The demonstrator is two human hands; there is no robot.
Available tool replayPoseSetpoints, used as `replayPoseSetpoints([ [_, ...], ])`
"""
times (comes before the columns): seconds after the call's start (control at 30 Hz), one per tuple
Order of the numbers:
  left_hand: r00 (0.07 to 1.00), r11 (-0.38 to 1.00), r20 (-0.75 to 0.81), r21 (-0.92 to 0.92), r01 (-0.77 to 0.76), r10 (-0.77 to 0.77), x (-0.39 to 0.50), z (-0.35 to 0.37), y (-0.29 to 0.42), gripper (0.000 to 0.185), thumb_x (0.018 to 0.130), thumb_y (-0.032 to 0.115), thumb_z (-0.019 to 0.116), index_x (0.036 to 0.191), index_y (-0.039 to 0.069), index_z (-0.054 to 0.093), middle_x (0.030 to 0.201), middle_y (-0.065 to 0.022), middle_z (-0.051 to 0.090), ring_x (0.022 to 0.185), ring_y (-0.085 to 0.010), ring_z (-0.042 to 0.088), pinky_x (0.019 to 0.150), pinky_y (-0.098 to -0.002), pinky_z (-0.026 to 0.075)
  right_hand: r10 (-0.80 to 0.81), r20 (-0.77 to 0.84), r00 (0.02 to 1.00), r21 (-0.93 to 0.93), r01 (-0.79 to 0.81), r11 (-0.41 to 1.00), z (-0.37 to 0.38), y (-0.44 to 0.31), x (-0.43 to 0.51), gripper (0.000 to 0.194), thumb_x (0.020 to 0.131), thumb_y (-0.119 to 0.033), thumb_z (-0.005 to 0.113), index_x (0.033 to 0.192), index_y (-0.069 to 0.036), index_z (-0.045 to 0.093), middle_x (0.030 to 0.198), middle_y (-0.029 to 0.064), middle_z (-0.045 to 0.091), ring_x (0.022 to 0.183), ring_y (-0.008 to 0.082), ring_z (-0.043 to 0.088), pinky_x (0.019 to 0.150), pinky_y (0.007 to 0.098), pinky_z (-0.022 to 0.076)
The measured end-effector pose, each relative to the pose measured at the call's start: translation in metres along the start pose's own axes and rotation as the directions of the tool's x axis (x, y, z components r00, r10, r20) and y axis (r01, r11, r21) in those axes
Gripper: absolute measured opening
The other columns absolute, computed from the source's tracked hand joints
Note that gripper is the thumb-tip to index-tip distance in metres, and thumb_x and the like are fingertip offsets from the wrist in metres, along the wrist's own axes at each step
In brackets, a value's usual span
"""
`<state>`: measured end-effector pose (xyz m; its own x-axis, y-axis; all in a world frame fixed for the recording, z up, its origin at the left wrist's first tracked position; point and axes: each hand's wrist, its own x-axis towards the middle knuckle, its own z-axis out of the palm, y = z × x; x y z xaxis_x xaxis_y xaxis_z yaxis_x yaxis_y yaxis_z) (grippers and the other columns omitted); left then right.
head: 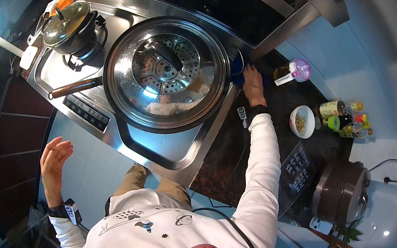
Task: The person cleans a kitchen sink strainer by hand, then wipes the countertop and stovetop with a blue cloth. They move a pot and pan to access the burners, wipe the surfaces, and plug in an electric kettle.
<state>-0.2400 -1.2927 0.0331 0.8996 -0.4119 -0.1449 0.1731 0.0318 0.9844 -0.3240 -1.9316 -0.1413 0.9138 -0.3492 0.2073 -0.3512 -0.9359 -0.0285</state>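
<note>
My right hand [253, 85] reaches to a blue cloth [237, 69] on the dark counter, just right of the stove. Its fingers close over the cloth, with their tips partly hidden. Beside it sits a large wok [222, 100] with a wooden handle, covered by a domed glass lid [121, 67] with a black handle [168, 56]. Through the glass shows a perforated metal steamer plate [190, 57]. My left hand [55, 163] hangs in the air in front of the stove, holding nothing, fingers slightly bent and apart from the thumb.
A lidded pot [71, 37] stands on the left burner. The wok's handle [76, 88] juts out left above the control panel [86, 113]. On the right counter are a pink-topped oil jug [300, 70], a white bowl [301, 131] with small pieces, several bottles [336, 111] and a brown cooker [340, 193].
</note>
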Motion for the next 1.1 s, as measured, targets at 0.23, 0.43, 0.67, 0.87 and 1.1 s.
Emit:
replayPoseSetpoints([
  [0.23,0.996,0.983,-0.064,0.176,-0.045,0.057,0.070,0.019,0.008,0.044,0.094,0.020,0.059,0.132,0.000,0.050,0.123,-0.0170,0.061,0.112,-0.0233,0.061,0.097,-0.0348,0.047,-0.159,0.015,0.987,0.231,0.151,0.961,-0.033,-0.046,-0.100,0.060,0.073,0.007,0.062,0.132,-0.003,0.053,0.141,0.0177,0.047,0.135,0.0342,0.038,0.113,0.0423,0.0304],
  [0.43,0.964,0.928,0.126,0.269,-0.259,0.233,0.124,0.016,0.004,0.064,0.084,0.018,0.071,0.140,0.003,0.044,0.135,-0.0150,0.054,0.127,-0.0250,0.050,0.109,-0.0393,0.037,-0.177,0.082,0.981,0.329,0.141,0.934,-0.093,-0.166,-0.241,0.042,0.087,0.001,0.051,0.129,-0.001,0.056,0.139,0.0163,0.050,0.134,0.0340,0.041,0.113,0.0491,0.0298],
  [0.67,0.874,0.591,0.420,0.651,-0.477,0.244,0.186,0.006,-0.029,0.086,0.071,0.006,0.080,0.146,0.010,0.037,0.142,-0.0162,0.046,0.132,-0.0297,0.044,0.109,-0.0385,0.036,0.007,-0.070,0.998,0.331,0.017,0.944,-0.051,-0.116,-0.177,0.044,0.084,0.005,0.051,0.126,-0.003,0.058,0.134,0.0171,0.054,0.131,0.0358,0.043,0.112,0.0454,0.0328],
  [0.87,0.868,0.496,0.435,0.713,-0.495,0.240,0.203,0.002,-0.028,0.071,0.073,0.009,0.080,0.136,0.005,0.048,0.130,-0.0161,0.055,0.123,-0.0300,0.051,0.102,-0.0381,0.042,0.081,0.113,0.990,0.243,-0.107,0.964,-0.088,-0.214,-0.257,0.035,0.092,0.001,0.044,0.123,0.000,0.060,0.132,0.0170,0.056,0.128,0.0317,0.048,0.110,0.0452,0.0354],
  [1.1,0.906,0.738,0.231,0.527,-0.422,0.354,0.184,-0.019,-0.019,0.059,0.083,0.004,0.074,0.136,0.006,0.048,0.123,-0.0117,0.059,0.106,-0.0185,0.061,0.086,-0.0301,0.051,0.152,0.228,0.962,0.349,-0.226,0.909,-0.093,-0.262,-0.333,0.045,0.082,0.009,0.052,0.126,-0.001,0.060,0.138,0.0154,0.052,0.136,0.0318,0.040,0.114,0.0498,0.0283],
])
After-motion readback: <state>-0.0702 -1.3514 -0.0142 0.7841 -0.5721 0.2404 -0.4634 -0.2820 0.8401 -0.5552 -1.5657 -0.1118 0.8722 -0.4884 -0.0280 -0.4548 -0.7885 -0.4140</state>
